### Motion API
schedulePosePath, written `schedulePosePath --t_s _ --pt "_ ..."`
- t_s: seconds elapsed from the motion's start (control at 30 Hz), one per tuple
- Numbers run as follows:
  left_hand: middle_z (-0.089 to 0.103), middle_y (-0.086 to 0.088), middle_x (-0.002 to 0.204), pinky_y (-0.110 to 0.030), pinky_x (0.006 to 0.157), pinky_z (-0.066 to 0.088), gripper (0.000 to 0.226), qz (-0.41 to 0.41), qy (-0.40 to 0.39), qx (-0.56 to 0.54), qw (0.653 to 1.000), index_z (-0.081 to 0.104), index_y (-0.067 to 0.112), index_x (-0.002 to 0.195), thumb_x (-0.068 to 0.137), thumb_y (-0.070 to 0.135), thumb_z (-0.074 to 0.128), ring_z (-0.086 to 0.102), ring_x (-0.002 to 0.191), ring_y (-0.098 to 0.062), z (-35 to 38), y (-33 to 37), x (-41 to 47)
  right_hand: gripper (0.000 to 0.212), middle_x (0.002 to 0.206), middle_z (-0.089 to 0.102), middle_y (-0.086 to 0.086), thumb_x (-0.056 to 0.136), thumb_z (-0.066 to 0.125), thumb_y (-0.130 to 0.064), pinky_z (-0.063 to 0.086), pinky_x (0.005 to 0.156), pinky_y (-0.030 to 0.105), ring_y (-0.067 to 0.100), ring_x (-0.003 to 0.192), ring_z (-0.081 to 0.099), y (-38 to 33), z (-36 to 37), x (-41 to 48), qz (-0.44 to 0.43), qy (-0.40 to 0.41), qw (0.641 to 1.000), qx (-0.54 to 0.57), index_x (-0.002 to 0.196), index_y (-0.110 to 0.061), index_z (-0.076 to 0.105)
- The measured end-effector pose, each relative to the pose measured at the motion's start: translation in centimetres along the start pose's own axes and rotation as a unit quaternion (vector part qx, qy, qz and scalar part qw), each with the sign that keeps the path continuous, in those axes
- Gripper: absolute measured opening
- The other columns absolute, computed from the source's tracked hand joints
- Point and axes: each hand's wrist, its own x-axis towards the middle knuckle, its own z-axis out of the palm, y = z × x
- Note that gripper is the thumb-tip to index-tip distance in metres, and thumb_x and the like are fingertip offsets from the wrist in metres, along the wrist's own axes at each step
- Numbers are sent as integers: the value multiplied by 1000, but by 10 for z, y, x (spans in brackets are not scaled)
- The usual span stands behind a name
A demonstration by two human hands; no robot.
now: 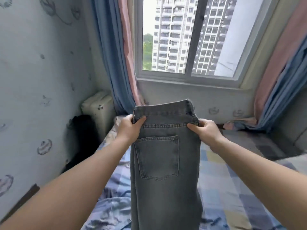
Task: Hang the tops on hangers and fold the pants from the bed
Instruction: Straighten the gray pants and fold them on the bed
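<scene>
The person holds 1 pair of grey jeans (159, 163) up in the air over the bed (232, 188). The left hand (131, 128) pinches the left end of the waistband, with the thumb on the near side. The right hand (205, 131) pinches the right end the same way. Each grip is closed tight on the cloth.

Only 1 back pocket shows. So the jeans look folded in half the long way, 1 leg on top of the other. The legs hang down and go out of the picture at the bottom, so I cannot tell if they touch the bed.

I think the folding of these pants has begun but is not done. The legs need to be folded up into a small stack, and the stack put down. No tops and no hangers show here, so I cannot tell how much of that part is done. No folded pants show on the bed either.
</scene>
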Motion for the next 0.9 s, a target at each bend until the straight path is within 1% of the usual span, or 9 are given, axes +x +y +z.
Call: schedulePosePath --t_s 0.1,0.17,0.33,0.5,0.63,0.7,0.73,0.8,0.9 --pt "73 4 86 -27 74 51 15 -60 -15 11 998 70 15 91 94 29 70 66 85 -17 22 -92 60 5 97 76 8 92 72 -18 57 81 45 22 84 67 70 63 71 59 -26 998 -24 88 -17 72" --pt "71 4 85 -32 75 50 17 -99 -28 20 994 68 13 90 95 30 68 64 84 -17 36 -154 101 7 95 75 3 93 72 -22 56 83 44 26 90 68 117 105 118 91 -38 994 -42 85 -21 72" --pt "69 -1 83 -37 70 47 31 -166 -43 58 984 66 12 85 95 42 66 60 77 -20 72 -307 204 11 96 75 2 93 71 -28 55 90 50 29 99 67 234 206 229 141 -16 988 -68 92 -17 75" --pt "67 -5 78 -36 66 40 37 -189 -46 77 978 63 11 76 95 43 64 58 75 -23 109 -435 288 20 85 70 5 93 70 -30 53 77 47 24 80 59 337 290 317 155 9 984 -90 85 -12 70" --pt "49 -2 63 -35 58 29 44 -213 -24 88 973 47 14 64 93 41 66 45 63 -22 130 -520 333 25 72 58 4 92 71 -29 55 77 54 24 68 51 406 345 373 172 9 980 -102 83 -6 66" --pt "56 -1 70 -34 60 34 34 -224 -24 107 968 57 13 78 93 42 65 53 70 -23 140 -555 347 23 75 59 4 92 71 -28 55 81 54 26 72 56 436 368 393 185 16 976 -110 88 -6 67" --pt "60 3 80 -32 65 39 29 -233 -26 114 965 63 14 94 94 43 64 58 80 -23 145 -571 352 20 82 62 4 92 70 -26 56 84 54 27 78 61 450 378 401 194 23 974 -111 94 -6 67" --pt "62 4 108 -32 86 45 42 -250 -33 126 960 56 18 127 95 45 62 59 104 -23 154 -600 355 20 102 66 8 94 68 -21 55 92 49 30 93 65 477 397 408 218 36 969 -112 109 -8 64" --pt "59 -4 135 -32 100 40 49 -238 -45 150 959 54 18 136 95 44 63 55 123 -26 163 -632 339 33 123 64 11 95 65 -18 51 91 38 25 97 61 510 421 394 252 12 959 -129 127 -12 56"
